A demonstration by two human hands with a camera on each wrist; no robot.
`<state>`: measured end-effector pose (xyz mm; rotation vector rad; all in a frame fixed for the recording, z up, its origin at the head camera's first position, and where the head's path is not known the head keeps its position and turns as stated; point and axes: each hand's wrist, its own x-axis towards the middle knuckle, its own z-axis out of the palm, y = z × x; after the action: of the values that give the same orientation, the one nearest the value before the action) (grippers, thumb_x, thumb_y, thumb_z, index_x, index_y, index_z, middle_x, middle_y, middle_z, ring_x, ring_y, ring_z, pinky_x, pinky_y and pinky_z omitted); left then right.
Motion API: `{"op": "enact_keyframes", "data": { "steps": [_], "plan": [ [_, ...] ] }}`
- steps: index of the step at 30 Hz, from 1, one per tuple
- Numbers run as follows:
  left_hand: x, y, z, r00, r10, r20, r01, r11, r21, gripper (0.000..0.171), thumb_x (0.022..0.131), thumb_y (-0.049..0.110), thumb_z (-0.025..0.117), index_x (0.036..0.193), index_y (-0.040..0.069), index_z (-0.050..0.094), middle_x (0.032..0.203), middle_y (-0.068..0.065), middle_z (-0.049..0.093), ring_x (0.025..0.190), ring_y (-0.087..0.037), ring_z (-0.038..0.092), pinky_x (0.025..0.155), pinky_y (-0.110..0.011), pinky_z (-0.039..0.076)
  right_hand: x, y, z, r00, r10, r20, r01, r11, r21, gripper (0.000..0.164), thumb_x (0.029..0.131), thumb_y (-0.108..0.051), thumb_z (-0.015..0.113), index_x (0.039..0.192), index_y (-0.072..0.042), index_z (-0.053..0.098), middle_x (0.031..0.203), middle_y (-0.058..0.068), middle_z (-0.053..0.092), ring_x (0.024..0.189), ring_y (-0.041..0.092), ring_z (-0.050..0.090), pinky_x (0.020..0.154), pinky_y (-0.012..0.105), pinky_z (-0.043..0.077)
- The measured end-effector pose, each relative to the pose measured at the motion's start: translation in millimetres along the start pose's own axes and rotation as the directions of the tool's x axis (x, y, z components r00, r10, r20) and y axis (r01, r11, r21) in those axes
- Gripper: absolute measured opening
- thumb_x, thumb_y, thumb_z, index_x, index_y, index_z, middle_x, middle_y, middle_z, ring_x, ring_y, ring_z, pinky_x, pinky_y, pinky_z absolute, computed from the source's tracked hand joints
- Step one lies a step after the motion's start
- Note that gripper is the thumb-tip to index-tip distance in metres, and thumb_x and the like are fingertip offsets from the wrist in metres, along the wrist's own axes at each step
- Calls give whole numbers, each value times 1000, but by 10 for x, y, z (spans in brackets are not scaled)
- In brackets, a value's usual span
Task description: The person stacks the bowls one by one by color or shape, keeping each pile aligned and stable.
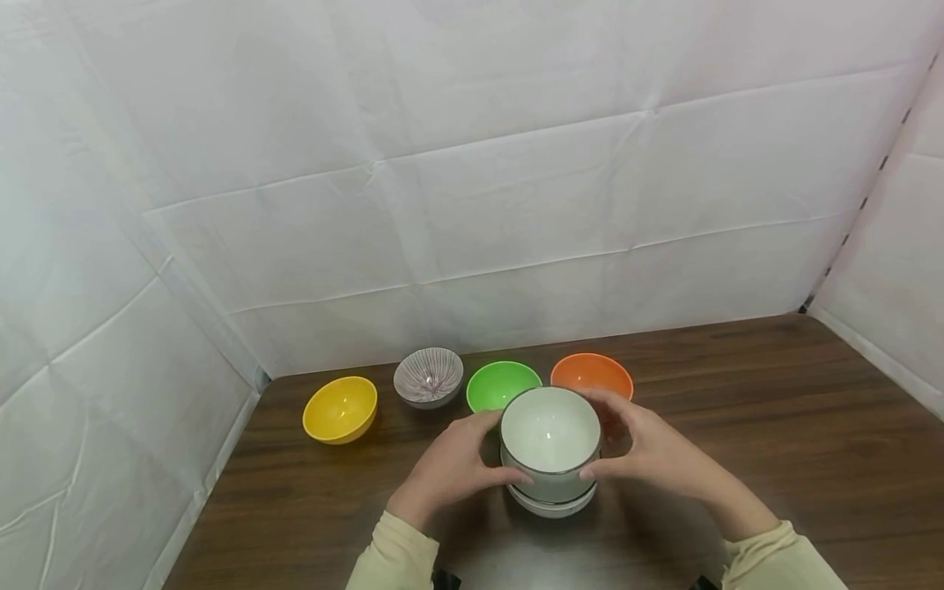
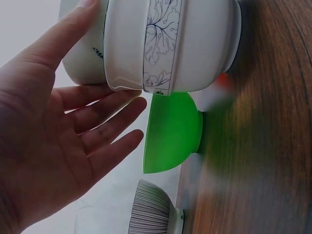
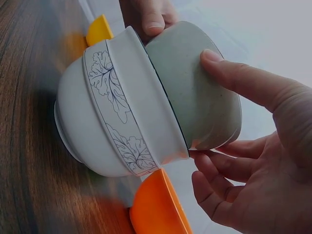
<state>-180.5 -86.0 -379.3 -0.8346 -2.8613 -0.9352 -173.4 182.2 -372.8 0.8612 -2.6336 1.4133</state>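
Both hands hold a pale grey-green bowl [image 1: 551,459] with a dark rim, one at each side. My left hand [image 1: 460,463] has its thumb on the near side and its fingers around the far left. The right hand [image 1: 652,451] grips the opposite side in the same way. Beneath it stands a white bowl [image 3: 73,92] with a band of blue leaf drawings, upright on the table. In the right wrist view the pale bowl's lower part sits within the white bowl's rim; whether it rests there is hidden.
Behind the hands a row of bowls stands on the dark wooden table [image 1: 737,393]: yellow [image 1: 341,410], striped grey [image 1: 429,377], green [image 1: 503,385] and orange [image 1: 592,373]. White sheeting [image 1: 472,205] walls the table's back and sides.
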Motion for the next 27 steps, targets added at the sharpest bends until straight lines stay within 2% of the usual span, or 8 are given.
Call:
{"op": "enact_keyframes", "data": {
  "steps": [8, 13, 22, 27],
  "plan": [
    [-3, -8, 4, 1000, 14, -2, -14, 1000, 14, 81, 67, 56, 77, 135, 19, 53, 128, 3, 62, 116, -20, 54, 102, -46, 46, 1, 5, 9, 1000, -16, 21, 15, 999, 34, 89, 66, -34, 85, 138, -6, 42, 118, 10, 59, 95, 22, 56, 75, 36, 57],
    [3, -14, 6, 1000, 15, 5, -16, 1000, 25, 81, 67, 58, 76, 134, 19, 54, 127, 3, 63, 115, -19, 55, 102, -45, 47, 3, 17, 14, 999, -35, 35, 34, 999, 29, 90, 67, -37, 83, 138, -3, 40, 124, 14, 57, 100, 25, 56, 79, 41, 57],
    [5, -15, 1, 999, 37, 15, -38, 998, 53, 81, 67, 59, 75, 134, 20, 54, 126, 3, 64, 114, -16, 56, 101, -43, 49, -6, 5, 13, 998, -15, 56, 14, 1000, 22, 91, 68, -37, 83, 138, 0, 39, 128, 16, 55, 105, 27, 57, 86, 51, 55],
    [3, -19, 1, 999, 44, 25, -46, 996, 73, 80, 67, 60, 74, 134, 20, 54, 125, 3, 64, 113, -15, 57, 100, -42, 50, -11, 14, 12, 998, -16, 65, 15, 1000, 12, 91, 67, -40, 83, 137, 0, 39, 129, 15, 55, 106, 26, 58, 87, 50, 55]
  ]
}}
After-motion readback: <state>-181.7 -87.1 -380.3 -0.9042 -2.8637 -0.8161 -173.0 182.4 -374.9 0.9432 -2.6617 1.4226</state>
